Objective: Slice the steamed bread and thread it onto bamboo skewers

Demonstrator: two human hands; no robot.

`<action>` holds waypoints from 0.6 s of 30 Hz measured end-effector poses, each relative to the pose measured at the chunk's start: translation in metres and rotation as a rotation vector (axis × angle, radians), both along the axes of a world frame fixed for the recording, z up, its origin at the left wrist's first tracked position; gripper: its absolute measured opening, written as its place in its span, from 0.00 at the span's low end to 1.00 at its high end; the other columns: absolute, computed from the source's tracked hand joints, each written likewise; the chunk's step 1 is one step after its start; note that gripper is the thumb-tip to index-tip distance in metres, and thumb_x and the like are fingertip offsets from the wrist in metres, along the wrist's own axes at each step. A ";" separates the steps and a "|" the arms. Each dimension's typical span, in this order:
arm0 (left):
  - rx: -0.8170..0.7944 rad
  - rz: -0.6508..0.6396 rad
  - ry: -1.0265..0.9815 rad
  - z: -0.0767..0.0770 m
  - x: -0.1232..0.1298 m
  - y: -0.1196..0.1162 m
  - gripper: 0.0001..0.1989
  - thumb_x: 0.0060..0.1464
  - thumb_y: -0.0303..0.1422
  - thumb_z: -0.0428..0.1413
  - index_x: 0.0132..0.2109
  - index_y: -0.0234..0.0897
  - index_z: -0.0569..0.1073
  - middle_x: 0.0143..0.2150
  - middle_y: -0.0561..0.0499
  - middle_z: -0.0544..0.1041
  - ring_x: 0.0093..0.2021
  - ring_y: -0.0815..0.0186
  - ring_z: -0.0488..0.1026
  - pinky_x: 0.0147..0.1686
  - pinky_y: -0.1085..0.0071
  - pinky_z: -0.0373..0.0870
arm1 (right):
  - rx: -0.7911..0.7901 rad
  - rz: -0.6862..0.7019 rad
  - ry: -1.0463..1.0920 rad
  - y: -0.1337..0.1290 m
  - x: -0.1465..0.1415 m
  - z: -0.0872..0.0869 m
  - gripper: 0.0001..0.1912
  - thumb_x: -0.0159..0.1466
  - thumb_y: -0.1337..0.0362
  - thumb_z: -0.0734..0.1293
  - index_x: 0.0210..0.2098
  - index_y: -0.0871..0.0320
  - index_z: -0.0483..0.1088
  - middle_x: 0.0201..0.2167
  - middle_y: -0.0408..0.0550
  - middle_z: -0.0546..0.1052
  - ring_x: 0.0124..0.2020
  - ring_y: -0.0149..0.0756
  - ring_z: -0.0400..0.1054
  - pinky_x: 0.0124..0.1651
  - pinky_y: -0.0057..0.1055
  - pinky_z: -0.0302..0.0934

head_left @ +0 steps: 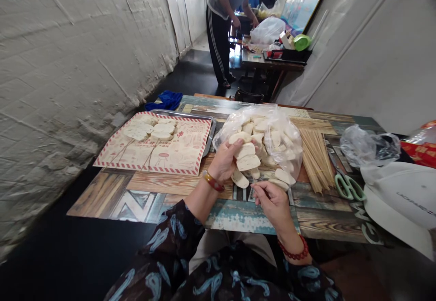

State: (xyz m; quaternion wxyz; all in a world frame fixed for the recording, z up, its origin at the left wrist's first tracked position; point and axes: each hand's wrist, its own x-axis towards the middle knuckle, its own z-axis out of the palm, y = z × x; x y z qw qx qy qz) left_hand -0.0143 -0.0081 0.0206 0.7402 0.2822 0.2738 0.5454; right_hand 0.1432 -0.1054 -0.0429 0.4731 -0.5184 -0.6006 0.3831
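Note:
My left hand is closed around a short row of pale oval slices threaded one above another. Below them my right hand pinches the thin end of the skewer. Just beyond both hands lies an open clear plastic bag heaped with more such slices, a few of them spilled onto the table. To the left, skewered slices rest on a printed paper sheet that covers a metal tray. A bundle of bamboo skewers lies right of the bag.
Green-handled scissors, a crumpled plastic bag and a white cap occupy the table's right side. A blue cloth sits at the far left corner. Beyond, a person bends over another cluttered table.

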 end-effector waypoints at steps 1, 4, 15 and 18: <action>0.000 0.006 -0.002 0.000 0.000 0.000 0.27 0.43 0.43 0.72 0.45 0.30 0.78 0.42 0.41 0.84 0.42 0.55 0.82 0.40 0.65 0.80 | 0.001 -0.001 -0.011 0.000 0.000 0.000 0.15 0.69 0.55 0.66 0.33 0.57 0.78 0.22 0.42 0.75 0.19 0.30 0.68 0.25 0.27 0.63; -0.001 0.011 0.004 0.000 0.001 0.000 0.25 0.43 0.43 0.72 0.44 0.30 0.79 0.40 0.41 0.84 0.43 0.54 0.82 0.41 0.64 0.80 | 0.002 0.001 -0.038 -0.001 0.000 0.000 0.15 0.69 0.54 0.66 0.33 0.56 0.77 0.22 0.42 0.75 0.18 0.30 0.68 0.25 0.27 0.63; -0.019 0.058 0.023 0.002 0.000 0.000 0.28 0.41 0.44 0.72 0.44 0.30 0.79 0.40 0.40 0.84 0.40 0.55 0.82 0.38 0.65 0.80 | -0.002 0.007 -0.053 -0.001 0.000 -0.002 0.17 0.70 0.52 0.65 0.33 0.56 0.77 0.22 0.42 0.76 0.19 0.31 0.69 0.25 0.28 0.63; -0.005 0.003 0.036 0.001 0.001 -0.001 0.29 0.40 0.45 0.73 0.45 0.29 0.80 0.41 0.39 0.84 0.38 0.56 0.82 0.35 0.67 0.79 | -0.008 -0.016 -0.033 -0.001 0.000 -0.002 0.16 0.69 0.53 0.66 0.34 0.56 0.78 0.22 0.42 0.76 0.19 0.31 0.69 0.26 0.28 0.64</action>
